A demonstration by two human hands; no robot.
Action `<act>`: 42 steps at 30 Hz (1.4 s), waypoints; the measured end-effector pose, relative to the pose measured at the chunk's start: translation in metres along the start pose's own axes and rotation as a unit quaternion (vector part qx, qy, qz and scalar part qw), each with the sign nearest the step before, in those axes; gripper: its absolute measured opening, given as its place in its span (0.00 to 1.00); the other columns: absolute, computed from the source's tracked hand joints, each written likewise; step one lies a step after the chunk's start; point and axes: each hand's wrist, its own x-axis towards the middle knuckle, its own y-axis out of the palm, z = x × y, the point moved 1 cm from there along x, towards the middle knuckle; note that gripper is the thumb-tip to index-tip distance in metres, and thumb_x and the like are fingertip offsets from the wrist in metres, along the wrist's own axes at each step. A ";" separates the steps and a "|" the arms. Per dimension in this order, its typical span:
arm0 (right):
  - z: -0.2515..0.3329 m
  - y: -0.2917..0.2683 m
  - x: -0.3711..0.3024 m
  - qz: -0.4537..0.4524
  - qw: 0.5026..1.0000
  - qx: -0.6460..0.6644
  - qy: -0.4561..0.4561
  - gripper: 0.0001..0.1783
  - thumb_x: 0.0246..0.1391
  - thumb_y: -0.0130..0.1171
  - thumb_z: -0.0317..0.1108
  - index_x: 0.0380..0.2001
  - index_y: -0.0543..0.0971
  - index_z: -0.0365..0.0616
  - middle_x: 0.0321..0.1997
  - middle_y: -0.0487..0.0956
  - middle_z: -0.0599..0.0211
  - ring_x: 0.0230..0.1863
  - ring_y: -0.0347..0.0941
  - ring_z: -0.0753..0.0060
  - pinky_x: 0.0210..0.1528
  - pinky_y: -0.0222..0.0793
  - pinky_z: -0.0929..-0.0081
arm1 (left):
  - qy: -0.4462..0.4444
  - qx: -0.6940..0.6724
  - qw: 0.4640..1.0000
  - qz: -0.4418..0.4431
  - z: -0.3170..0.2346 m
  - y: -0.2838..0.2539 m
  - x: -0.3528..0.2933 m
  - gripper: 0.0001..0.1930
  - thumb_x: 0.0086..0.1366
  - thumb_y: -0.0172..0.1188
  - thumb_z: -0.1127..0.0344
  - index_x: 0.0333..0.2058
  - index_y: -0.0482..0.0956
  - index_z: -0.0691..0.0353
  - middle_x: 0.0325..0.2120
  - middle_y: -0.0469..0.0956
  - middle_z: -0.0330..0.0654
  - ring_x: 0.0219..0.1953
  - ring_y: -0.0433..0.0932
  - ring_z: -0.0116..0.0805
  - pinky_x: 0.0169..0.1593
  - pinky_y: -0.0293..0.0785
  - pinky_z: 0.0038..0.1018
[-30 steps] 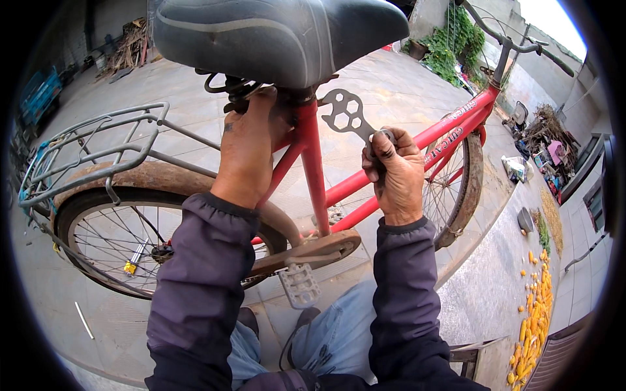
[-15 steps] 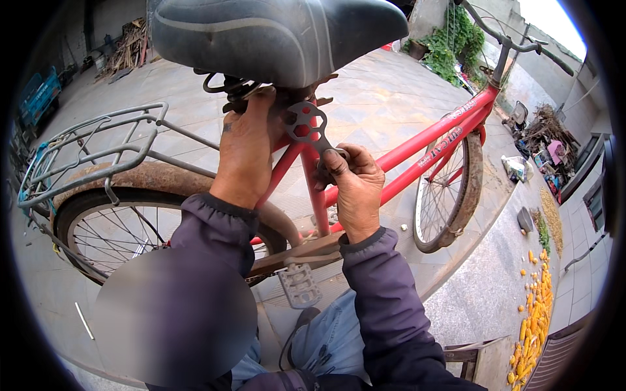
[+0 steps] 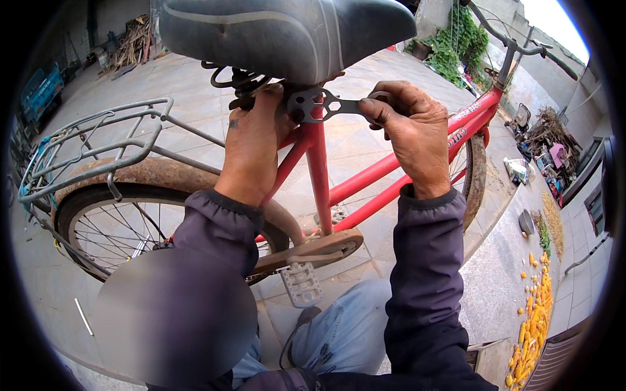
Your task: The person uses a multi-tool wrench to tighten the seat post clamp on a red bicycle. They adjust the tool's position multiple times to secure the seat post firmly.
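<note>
A flat metal multi-hole spanner (image 3: pixel 330 108) lies level under the black bicycle saddle (image 3: pixel 287 39). My right hand (image 3: pixel 414 133) is closed on the spanner's right end, thumb on top. The spanner's wide, holed head sits at the top of the red seat tube (image 3: pixel 317 173), beside the saddle clamp. My left hand (image 3: pixel 251 146) reaches up under the saddle's rear, next to the coil springs (image 3: pixel 238 79). Its fingers are closed round the clamp area, mostly hidden behind the hand. Whether the spanner fits over a nut cannot be seen.
The red bicycle frame (image 3: pixel 372 179) stands across in front of me, with a grey rear rack (image 3: pixel 98 146) at left and a pedal (image 3: pixel 302 285) near my knee. Corn cobs (image 3: pixel 536 319) lie at the right. A blue cart (image 3: pixel 42 91) stands far left.
My right hand has swung up and to the right, turning the spanner from a downward slant to nearly level. My left hand stays under the saddle.
</note>
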 end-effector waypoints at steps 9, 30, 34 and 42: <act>-0.044 -0.022 -0.028 -0.071 0.954 0.286 0.061 0.12 0.47 0.65 0.29 0.34 0.75 0.36 0.23 0.76 0.67 0.20 0.72 0.77 0.18 0.66 0.86 | 0.006 0.011 1.000 0.008 0.009 -0.008 0.008 0.14 0.64 0.48 0.59 0.38 0.75 0.65 0.31 0.78 0.40 0.30 0.74 0.28 0.38 0.71 0.25; -0.060 0.061 -0.070 -0.113 0.949 0.273 0.114 0.11 0.51 0.62 0.31 0.34 0.74 0.36 0.23 0.77 0.65 0.19 0.72 0.76 0.21 0.69 0.82 | 0.004 -0.036 0.999 0.024 0.003 -0.003 0.003 0.14 0.65 0.47 0.62 0.39 0.73 0.68 0.35 0.77 0.44 0.34 0.77 0.32 0.41 0.75 0.30; -0.055 0.055 -0.067 -0.081 0.945 0.283 0.140 0.10 0.51 0.61 0.29 0.34 0.75 0.35 0.23 0.77 0.65 0.17 0.69 0.79 0.21 0.69 0.82 | 0.011 -0.019 0.999 0.027 0.006 -0.009 0.007 0.14 0.64 0.46 0.63 0.35 0.75 0.69 0.30 0.77 0.44 0.30 0.77 0.31 0.39 0.75 0.28; -0.027 0.015 -0.030 -0.071 0.984 0.141 0.082 0.09 0.46 0.65 0.26 0.31 0.77 0.35 0.22 0.77 0.68 0.21 0.70 0.83 0.24 0.68 0.86 | 0.019 -0.014 0.999 0.023 0.008 -0.007 0.006 0.14 0.65 0.44 0.63 0.35 0.75 0.68 0.30 0.77 0.43 0.31 0.77 0.30 0.38 0.76 0.27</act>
